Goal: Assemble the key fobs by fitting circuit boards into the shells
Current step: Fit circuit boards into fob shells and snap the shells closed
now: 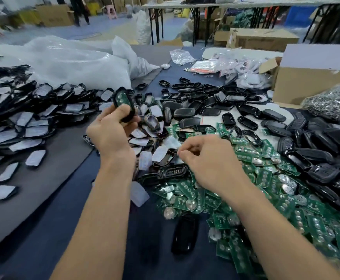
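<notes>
While my right hand (209, 158) hovers, fingers curled, over the green circuit boards (266, 199) heaped on the counter (68, 225), clamped on what I cannot tell, my left hand (110, 130) grips a black shell (129, 115) with a board (122, 100) seated inside, raised before the piled empty shells (205, 98).

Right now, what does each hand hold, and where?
The left hand grips a black oval plastic shell with a green circuit board inside by its lower end. Whether the right hand pinches anything cannot be told.
</notes>
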`<state>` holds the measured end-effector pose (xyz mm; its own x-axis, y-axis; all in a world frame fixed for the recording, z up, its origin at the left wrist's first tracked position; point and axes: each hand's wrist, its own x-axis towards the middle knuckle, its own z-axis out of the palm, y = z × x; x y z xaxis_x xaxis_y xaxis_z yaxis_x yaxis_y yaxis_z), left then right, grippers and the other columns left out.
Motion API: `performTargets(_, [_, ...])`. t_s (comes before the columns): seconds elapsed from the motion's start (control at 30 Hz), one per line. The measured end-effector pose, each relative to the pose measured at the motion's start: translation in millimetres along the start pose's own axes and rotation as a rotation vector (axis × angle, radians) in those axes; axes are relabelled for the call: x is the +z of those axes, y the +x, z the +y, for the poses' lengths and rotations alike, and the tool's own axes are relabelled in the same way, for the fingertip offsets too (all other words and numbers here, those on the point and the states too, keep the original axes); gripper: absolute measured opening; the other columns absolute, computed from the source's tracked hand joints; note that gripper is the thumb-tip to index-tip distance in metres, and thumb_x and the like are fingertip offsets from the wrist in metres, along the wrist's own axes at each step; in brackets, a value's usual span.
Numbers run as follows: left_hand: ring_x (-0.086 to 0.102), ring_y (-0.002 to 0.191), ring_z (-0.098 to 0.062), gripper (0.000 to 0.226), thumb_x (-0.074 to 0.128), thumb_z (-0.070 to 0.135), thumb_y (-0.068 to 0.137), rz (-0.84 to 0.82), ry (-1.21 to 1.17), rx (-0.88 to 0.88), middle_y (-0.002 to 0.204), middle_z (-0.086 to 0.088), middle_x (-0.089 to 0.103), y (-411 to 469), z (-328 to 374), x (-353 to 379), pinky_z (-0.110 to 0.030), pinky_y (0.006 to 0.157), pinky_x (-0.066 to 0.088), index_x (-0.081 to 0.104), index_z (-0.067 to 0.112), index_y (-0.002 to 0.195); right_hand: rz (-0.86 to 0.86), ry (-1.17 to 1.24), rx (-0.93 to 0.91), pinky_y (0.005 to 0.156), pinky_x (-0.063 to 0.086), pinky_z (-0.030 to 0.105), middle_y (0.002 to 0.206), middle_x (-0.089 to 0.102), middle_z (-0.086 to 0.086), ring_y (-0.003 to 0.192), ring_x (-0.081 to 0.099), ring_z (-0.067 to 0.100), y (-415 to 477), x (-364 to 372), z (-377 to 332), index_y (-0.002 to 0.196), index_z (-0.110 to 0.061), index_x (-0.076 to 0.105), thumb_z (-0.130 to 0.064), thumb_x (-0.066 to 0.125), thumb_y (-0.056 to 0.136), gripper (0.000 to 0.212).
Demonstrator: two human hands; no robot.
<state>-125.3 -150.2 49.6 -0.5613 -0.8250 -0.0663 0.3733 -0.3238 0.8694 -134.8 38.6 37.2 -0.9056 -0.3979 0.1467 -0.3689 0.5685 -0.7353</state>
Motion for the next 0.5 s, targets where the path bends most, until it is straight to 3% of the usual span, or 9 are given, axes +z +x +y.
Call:
performTargets(0.03, [0.065, 0.05, -0.018, 0.013, 0.071, -0.003, 0.087, 0.033, -0.035, -0.009, 0.066, -0.006, 0.074, 4.0, 1.9, -3.0, -0.022, 0.049, 0.05, 0.068, 0.001, 0.099, -0.057, -0.06, -0.016, 0.054, 0.041, 0.008, 0.068, 0.069, -0.015, 0.053, 0.059, -0.001, 6.3, 6.4, -9.4, 0.08, -0.024, 0.079, -0.021, 0.068, 0.096, 0.019])
performTargets(0.13, [0.063, 0.049, -0.018, 0.025, 0.07, -0.003, 0.088, 0.085, -0.076, -0.027, 0.066, -0.006, 0.074, 10.7, 5.2, -7.5, -0.021, 0.048, 0.048, 0.068, -0.002, 0.113, -0.208, -0.19, -0.01, 0.068, 0.057, 0.03, 0.078, 0.075, -0.001, 0.07, 0.067, 0.014, 22.9, 21.5, -27.1, 0.082, -0.023, 0.079, -0.021, 0.068, 0.094, 0.016])
performTargets(0.27, [0.062, 0.047, -0.018, 0.017, 0.07, -0.004, 0.085, 0.112, -0.098, -0.018, 0.07, -0.01, 0.074, 10.4, 8.9, -9.6, -0.022, 0.047, 0.046, 0.069, 0.001, 0.102, -0.349, -0.412, -0.052, 0.074, 0.063, 0.039, 0.082, 0.076, 0.005, 0.077, 0.07, 0.027, 25.1, 31.0, -33.5, 0.083, -0.02, 0.081, -0.01, 0.066, 0.086, 0.018])
performTargets(0.37, [0.061, 0.048, -0.017, 0.016, 0.069, -0.004, 0.085, 0.141, -0.112, -0.022, 0.073, -0.01, 0.075, 13.9, 14.5, -13.7, -0.022, 0.047, 0.045, 0.07, 0.002, 0.1, -0.307, -0.528, -0.054, 0.076, 0.061, 0.037, 0.085, 0.075, 0.006, 0.081, 0.071, 0.029, 16.9, 29.1, -34.3, 0.086, -0.022, 0.08, 0.0, 0.062, 0.079, 0.029])
performTargets(0.43, [0.06, 0.048, -0.016, 0.016, 0.069, -0.003, 0.085, 0.145, -0.108, -0.021, 0.074, -0.009, 0.075, 14.9, 17.1, -16.0, -0.021, 0.047, 0.044, 0.072, 0.002, 0.1, -0.189, -0.584, -0.094, 0.08, 0.055, 0.035, 0.087, 0.075, 0.002, 0.086, 0.069, 0.027, 12.9, 26.0, -34.7, 0.09, -0.024, 0.078, -0.002, 0.067, 0.078, 0.027])
performTargets(0.5, [0.06, 0.049, -0.016, 0.016, 0.069, -0.002, 0.085, 0.144, -0.099, -0.014, 0.074, -0.009, 0.075, 13.6, 19.0, -16.2, -0.021, 0.048, 0.044, 0.074, 0.003, 0.099, -0.086, -0.476, -0.102, 0.083, 0.056, 0.033, 0.085, 0.075, -0.001, 0.083, 0.068, 0.022, 7.0, 27.6, -37.8, 0.089, -0.026, 0.08, -0.005, 0.07, 0.08, 0.025])
